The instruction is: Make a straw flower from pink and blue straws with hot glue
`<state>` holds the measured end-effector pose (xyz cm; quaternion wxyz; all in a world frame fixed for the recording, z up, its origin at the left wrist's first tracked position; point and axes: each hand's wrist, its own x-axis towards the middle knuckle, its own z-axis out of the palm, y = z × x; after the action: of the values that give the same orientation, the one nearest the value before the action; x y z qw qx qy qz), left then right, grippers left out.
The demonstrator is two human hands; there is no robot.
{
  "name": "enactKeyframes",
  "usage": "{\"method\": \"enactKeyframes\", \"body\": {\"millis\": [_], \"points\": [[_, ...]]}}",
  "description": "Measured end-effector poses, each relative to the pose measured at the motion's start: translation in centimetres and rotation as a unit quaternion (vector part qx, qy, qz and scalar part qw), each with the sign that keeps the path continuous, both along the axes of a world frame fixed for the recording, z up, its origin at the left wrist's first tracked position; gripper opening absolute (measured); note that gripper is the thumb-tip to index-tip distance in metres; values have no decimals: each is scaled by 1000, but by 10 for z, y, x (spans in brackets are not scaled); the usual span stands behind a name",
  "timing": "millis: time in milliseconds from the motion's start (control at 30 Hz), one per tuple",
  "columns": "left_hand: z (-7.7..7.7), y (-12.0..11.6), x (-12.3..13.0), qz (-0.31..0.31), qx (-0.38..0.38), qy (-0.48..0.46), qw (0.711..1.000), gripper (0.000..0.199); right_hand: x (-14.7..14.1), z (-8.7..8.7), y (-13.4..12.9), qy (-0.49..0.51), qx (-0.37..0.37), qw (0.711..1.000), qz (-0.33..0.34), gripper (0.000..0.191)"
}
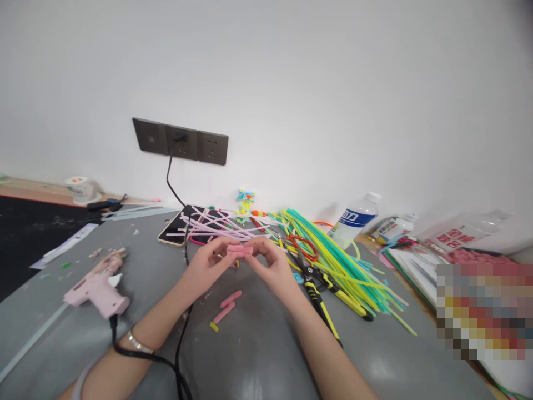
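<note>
Between my two hands is a small pink fuzzy piece (240,251), held level above the grey table. My left hand (209,265) pinches its left end between thumb and fingers. The right end is in the fingertips of my right hand (272,266). Below them on the table lie two short pink pieces (225,312), end to end, and a small yellow bit (214,326). Just behind my hands spread pale pink stems (212,225).
A pink glue gun (102,291) lies at left, its black cable (144,354) passing under my left forearm. Yellow-handled pliers (318,305), green and yellow stems (333,255) and a bottle (356,219) stand or lie right. A phone (170,229) is behind my left hand.
</note>
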<state>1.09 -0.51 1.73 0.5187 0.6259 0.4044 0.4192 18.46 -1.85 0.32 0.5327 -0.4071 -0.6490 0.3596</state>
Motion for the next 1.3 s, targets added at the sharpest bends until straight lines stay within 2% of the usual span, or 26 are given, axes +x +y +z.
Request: {"method": "enactKeyframes", "body": {"millis": [333, 633, 800, 933, 1133, 1300], "points": [[-1, -1, 0, 4, -32, -8, 999, 25, 1, 1, 0, 45, -73, 996, 35, 22], [-6, 2, 0, -17, -25, -28, 999, 16, 1, -4, 0, 85, -126, 986, 68, 27], [-9, 3, -1, -1, -38, -31, 999, 16, 0, -9, 0, 87, -106, 988, 69, 25], [-10, 3, -2, 21, -47, -46, 998, 17, -2, -11, -1, 65, -63, 995, 44, 29], [-10, 0, -1, -14, -58, -34, 998, 20, -6, -8, -4, 27, -18, 999, 8, 22], [-7, 0, 2, -37, -79, -21, 996, 24, -4, -7, -3, 25, -26, 999, 1, 21]]}}
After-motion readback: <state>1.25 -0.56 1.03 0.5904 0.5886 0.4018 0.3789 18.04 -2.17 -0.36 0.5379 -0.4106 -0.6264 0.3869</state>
